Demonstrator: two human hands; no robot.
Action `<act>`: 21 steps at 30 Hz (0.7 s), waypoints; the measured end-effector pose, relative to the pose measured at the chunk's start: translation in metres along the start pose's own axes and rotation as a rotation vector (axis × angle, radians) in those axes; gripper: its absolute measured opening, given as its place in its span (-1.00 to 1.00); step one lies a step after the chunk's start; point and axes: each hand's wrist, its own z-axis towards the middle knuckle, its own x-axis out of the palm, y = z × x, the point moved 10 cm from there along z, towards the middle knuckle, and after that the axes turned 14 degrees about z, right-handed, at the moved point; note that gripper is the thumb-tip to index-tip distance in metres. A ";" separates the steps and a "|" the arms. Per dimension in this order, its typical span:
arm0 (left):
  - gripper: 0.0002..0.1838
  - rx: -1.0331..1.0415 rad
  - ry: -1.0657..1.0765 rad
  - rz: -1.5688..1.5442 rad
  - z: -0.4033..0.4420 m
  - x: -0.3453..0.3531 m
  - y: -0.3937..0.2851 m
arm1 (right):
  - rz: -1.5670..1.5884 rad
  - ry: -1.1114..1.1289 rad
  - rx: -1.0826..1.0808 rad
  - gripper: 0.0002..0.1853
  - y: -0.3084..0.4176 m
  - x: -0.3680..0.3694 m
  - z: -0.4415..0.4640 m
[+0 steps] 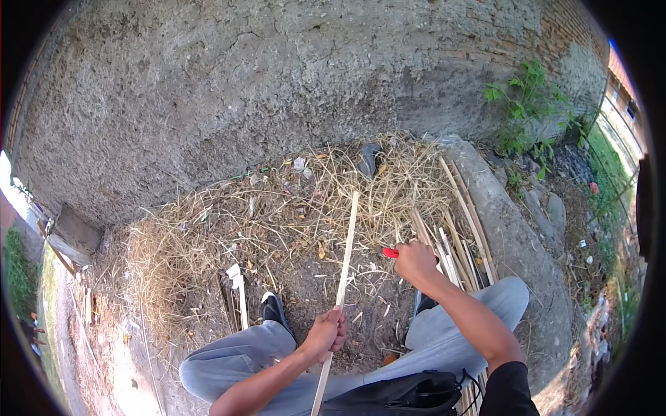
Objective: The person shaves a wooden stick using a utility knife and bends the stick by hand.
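Note:
My left hand (325, 335) is closed round a long pale wooden strip (349, 243), which slants up and away from my lap over the ground. To the right, my right hand (416, 263) grips a tool with a red part (390, 253) that sticks out on its left side; the rest of the tool is mostly hidden by the fingers. The two hands are apart, and the tool does not touch the strip. Just beyond my right hand lies a bundle of wooden strips (465, 236).
Dry straw and shavings (166, 270) cover the ground before a rough wall (277, 83). A stone ledge (506, 222) runs along the right, near a green plant (527, 104). A dark bag (395, 396) lies at my lap. More strips (243, 305) lie by my left shoe (272, 310).

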 end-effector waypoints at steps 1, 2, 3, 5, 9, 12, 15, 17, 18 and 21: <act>-0.65 0.015 0.014 0.015 -0.001 0.002 0.000 | 0.006 0.004 0.002 -0.85 0.014 0.005 -0.003; -0.65 0.011 0.011 0.017 -0.003 0.001 0.001 | 0.009 0.074 -0.040 -0.84 0.031 0.016 -0.006; -0.65 0.015 0.020 0.024 -0.004 0.002 0.000 | 0.010 0.143 -0.081 -0.83 0.043 0.025 -0.009; -0.65 0.026 0.032 0.031 -0.006 0.006 -0.002 | -0.011 0.137 -0.102 -0.82 0.048 0.035 -0.007; -0.64 0.058 -0.002 0.099 -0.011 0.006 -0.004 | -0.064 0.075 -0.156 -0.81 0.056 0.039 -0.001; -0.63 0.117 -0.049 0.132 -0.012 0.006 -0.001 | -0.134 0.018 -0.228 -0.82 0.065 0.040 0.000; -0.62 0.169 -0.109 0.192 -0.016 0.003 -0.001 | -0.175 -0.016 -0.283 -0.83 0.066 0.048 0.004; -0.61 0.176 -0.126 0.214 -0.020 0.004 0.000 | -0.174 -0.023 -0.288 -0.84 0.064 0.056 0.005; -0.61 0.171 -0.132 0.204 -0.022 0.005 -0.003 | -0.174 -0.039 -0.300 -0.84 0.066 0.056 0.007; -0.60 0.156 -0.127 0.182 -0.026 0.004 -0.006 | -0.165 -0.036 -0.306 -0.85 0.067 0.060 0.010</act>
